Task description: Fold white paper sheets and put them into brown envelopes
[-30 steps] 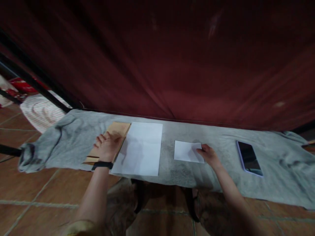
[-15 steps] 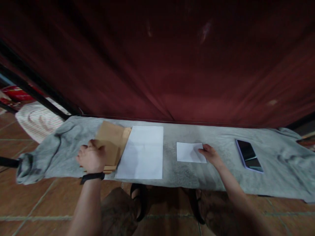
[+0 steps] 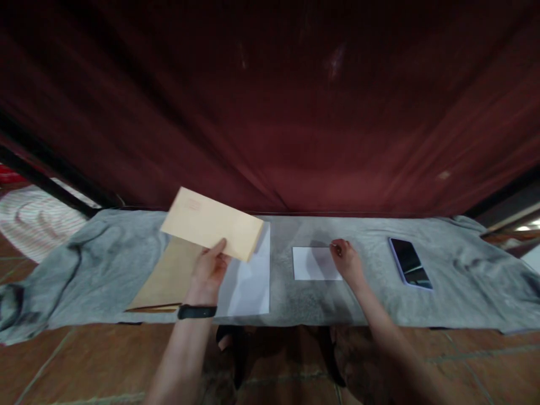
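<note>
My left hand (image 3: 208, 271) is closed on the lower edge of a tan envelope (image 3: 212, 223), which it holds in the air above the grey cloth (image 3: 93, 270). Under it a pile of brown envelopes (image 3: 165, 278) lies flat, with a large white sheet (image 3: 252, 281) beside it. My right hand (image 3: 346, 260) rests on the right edge of a small folded white paper (image 3: 312, 262), fingers curled on its upper right corner. A black band is on my left wrist.
A dark phone (image 3: 409, 263) lies face up on the cloth to the right. A dark red curtain (image 3: 270, 112) hangs right behind the table. At the far left are a black bar and striped white fabric (image 3: 25, 208). Brown floor tiles and my knees show below.
My left hand has taken one tan envelope off the pile and lifted it up and to the right. My right hand has shifted up along the small paper's right edge.
</note>
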A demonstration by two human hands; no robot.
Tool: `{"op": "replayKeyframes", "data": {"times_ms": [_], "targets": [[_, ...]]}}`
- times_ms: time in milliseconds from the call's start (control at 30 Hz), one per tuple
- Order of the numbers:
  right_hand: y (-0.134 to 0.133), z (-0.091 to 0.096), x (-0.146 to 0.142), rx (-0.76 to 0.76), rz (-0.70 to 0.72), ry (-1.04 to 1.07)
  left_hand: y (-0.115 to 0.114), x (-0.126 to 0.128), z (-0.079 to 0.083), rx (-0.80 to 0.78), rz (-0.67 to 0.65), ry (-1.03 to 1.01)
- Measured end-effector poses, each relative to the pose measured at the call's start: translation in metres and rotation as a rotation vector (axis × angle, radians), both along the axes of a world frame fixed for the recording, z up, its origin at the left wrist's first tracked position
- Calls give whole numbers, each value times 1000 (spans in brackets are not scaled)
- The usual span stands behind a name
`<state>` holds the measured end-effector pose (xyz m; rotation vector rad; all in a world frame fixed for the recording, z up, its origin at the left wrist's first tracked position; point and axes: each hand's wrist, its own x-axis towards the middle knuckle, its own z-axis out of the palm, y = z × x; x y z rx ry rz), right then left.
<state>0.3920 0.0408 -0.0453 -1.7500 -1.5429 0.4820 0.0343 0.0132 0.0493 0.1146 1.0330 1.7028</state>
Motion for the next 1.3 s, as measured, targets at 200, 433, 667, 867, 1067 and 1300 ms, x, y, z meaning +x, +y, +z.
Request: {"op": "replayKeyframes", "data": {"times_ms": [200,433,667,867,1067,1300], "targets": [[-9,12,-67,-197,270,790,2,82,-41,-123,-154,-64],[-14,16,-99,-323,279,1126,-1,102,-54,-107,-248,-24],[-14,17,-91,-446,307,1286,2,96,-60,-149,-348,-111],[-16,19,-91,-454,328,1278,-1,97,-63,-135,-387,-109],[-14,16,-93,-382,298,1072,-6,95,-62,-64,-421,-18],[1,19,-81,-199,291,895,-18,94,-65,-144,-690,198]]}}
